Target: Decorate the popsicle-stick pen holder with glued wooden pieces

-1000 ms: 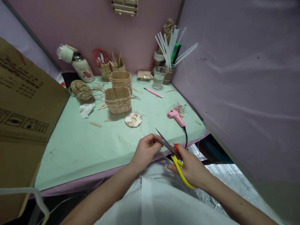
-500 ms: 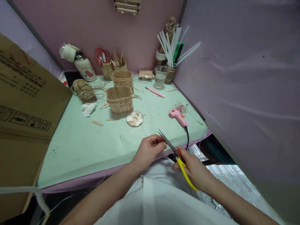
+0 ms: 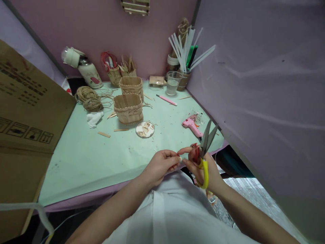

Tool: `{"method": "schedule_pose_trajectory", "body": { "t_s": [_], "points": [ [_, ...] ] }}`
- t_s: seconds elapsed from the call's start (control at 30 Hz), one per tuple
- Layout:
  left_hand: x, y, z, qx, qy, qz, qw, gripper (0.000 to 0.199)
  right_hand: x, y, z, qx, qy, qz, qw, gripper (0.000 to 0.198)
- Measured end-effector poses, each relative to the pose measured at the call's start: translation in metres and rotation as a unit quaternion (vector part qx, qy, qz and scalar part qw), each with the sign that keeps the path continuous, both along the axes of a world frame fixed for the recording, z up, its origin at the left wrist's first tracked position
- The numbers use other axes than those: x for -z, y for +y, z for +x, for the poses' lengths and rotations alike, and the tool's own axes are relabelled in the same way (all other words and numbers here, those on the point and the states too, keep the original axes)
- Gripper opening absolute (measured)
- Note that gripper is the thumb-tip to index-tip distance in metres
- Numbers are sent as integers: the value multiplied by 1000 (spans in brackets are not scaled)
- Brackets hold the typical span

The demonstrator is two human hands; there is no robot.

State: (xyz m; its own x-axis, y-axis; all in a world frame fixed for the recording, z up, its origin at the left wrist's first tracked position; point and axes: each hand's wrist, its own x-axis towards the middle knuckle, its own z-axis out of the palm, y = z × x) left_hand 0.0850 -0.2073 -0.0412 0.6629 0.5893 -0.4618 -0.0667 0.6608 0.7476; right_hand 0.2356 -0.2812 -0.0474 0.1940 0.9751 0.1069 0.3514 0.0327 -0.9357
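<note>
My left hand (image 3: 162,165) is closed in a pinch above the table's front edge. Something tiny and pale shows at its fingertips, too small to name. In my right hand (image 3: 213,171) are scissors (image 3: 207,139) with yellow and red handles, hooked on the fingers. Their blades point up, spread apart. The right thumb and forefinger reach toward the left fingertips, nearly touching them. Beyond my right hand lies a pink glue gun (image 3: 192,127). A round dish (image 3: 145,129) of wood scraps sits past my left hand.
Two small woven baskets (image 3: 128,109) stand mid-table, with twine (image 3: 89,99) and white tissue (image 3: 94,119) to their left. A cup of clear liquid (image 3: 172,84), a pink craft knife (image 3: 166,99) and a holder of white glue sticks (image 3: 184,81) are behind. A cardboard box (image 3: 27,112) borders the left.
The scissors have swung from pointing left at my left fingers to pointing up, and their blades have spread. My right thumb and forefinger have moved toward my left fingertips.
</note>
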Motion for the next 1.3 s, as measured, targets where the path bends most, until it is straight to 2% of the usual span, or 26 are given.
{"method": "schedule_pose_trajectory", "body": {
  "t_s": [0.17, 0.37, 0.67, 0.93, 1.1, 1.3],
  "points": [
    [4, 0, -1, 15, -60, -35, 997, 20, 9, 1, -3, 30, 31, 19, 999, 31],
    [11, -4, 1, -23, -79, -99, 992, 26, 7, 3, -10, 68, 57, 40, 995, 31],
    [12, -4, 4, -33, -80, -104, 991, 25, 11, 4, -9, 65, 17, -7, 998, 32],
    [12, -4, 4, -53, -81, -99, 990, 27, 5, 0, -8, 55, 33, -18, 998, 30],
    [7, -4, 4, -128, -76, -90, 985, 28, 4, -10, -3, 12, -86, -101, 991, 28],
    [9, -5, 8, -214, -102, -71, 969, 31, 9, -13, -13, 29, -294, -188, 937, 41]
  ]
}}
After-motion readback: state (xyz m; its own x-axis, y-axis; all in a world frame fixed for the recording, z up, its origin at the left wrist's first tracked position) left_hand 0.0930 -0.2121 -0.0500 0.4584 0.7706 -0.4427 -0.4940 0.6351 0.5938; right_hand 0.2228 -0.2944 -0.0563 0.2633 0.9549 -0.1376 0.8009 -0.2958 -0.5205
